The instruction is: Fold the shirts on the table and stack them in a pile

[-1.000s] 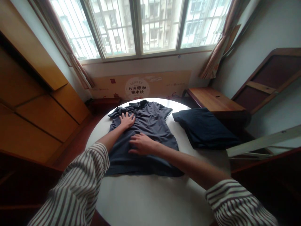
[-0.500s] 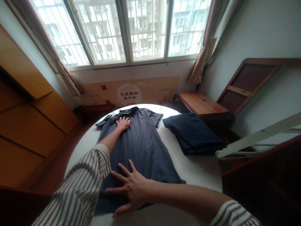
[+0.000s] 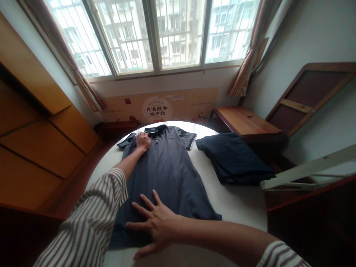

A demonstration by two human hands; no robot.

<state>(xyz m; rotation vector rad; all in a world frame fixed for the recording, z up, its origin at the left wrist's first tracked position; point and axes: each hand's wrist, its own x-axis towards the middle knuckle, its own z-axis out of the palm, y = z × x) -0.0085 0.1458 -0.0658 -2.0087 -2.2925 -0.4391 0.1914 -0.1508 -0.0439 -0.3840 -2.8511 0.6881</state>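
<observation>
A dark grey polo shirt point(image 3: 169, 174) lies face up on a round white table point(image 3: 236, 202), collar toward the window. My left hand point(image 3: 143, 141) rests on the shirt near its collar and left shoulder, fingers curled on the cloth. My right hand point(image 3: 152, 222) lies flat with fingers spread on the shirt's lower hem, close to the table's near edge. Both arms wear striped sleeves.
A folded dark blue garment point(image 3: 233, 157) lies on the table to the right of the shirt. A wooden bench point(image 3: 247, 124) stands behind it, a white bar point(image 3: 308, 168) sticks out at the right, and wooden cabinets point(image 3: 41, 137) line the left wall under the window.
My right hand slid from the shirt's middle down to its hem. My left hand moved up from the chest to the collar. The shirt now lies stretched out longer.
</observation>
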